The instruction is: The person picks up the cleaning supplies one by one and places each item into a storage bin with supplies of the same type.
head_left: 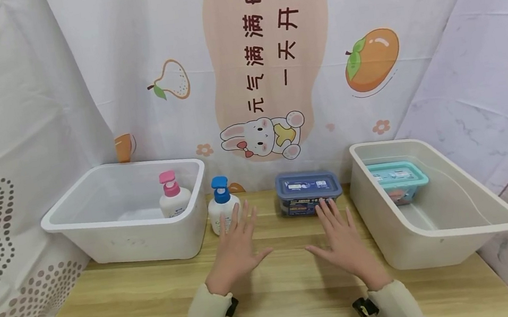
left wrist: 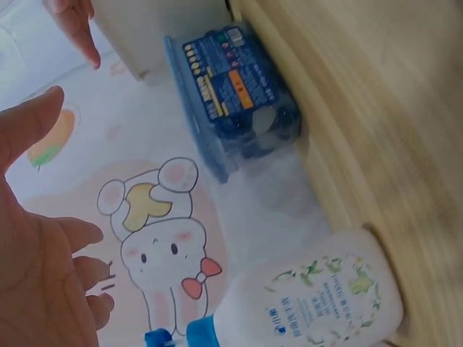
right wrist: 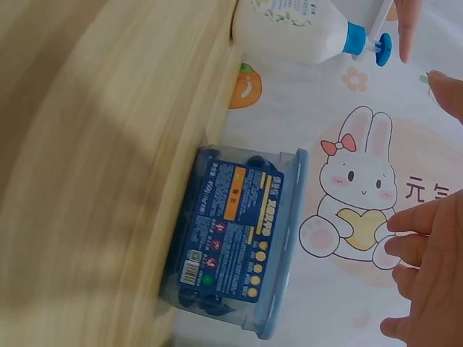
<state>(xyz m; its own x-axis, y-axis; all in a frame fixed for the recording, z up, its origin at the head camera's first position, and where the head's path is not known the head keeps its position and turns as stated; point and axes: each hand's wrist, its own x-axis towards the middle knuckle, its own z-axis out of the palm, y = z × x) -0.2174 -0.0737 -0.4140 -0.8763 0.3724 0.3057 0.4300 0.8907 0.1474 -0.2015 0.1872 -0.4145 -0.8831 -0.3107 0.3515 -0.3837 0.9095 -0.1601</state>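
My left hand (head_left: 237,251) hovers with spread fingers in front of a white pump bottle with a blue top (head_left: 223,208), partly covering it in the head view. My right hand (head_left: 342,240), fingers spread too, is nearest to a lidded plastic box (head_left: 308,186) with a blue-grey lid and dark blue label. Neither hand holds anything. In the left wrist view the pump bottle (left wrist: 311,296) stands close below the left hand, apart from it. The right wrist view shows the blue-lidded box (right wrist: 231,238) beside the right hand's fingers, with a gap between.
At the left a white bin (head_left: 130,241) contains a pump bottle with a pink top (head_left: 174,197). A beige bin (head_left: 444,248) at the right contains a teal-lidded box (head_left: 398,177). Both bins stand on the wooden table (head_left: 283,304), before a printed curtain (head_left: 132,40).
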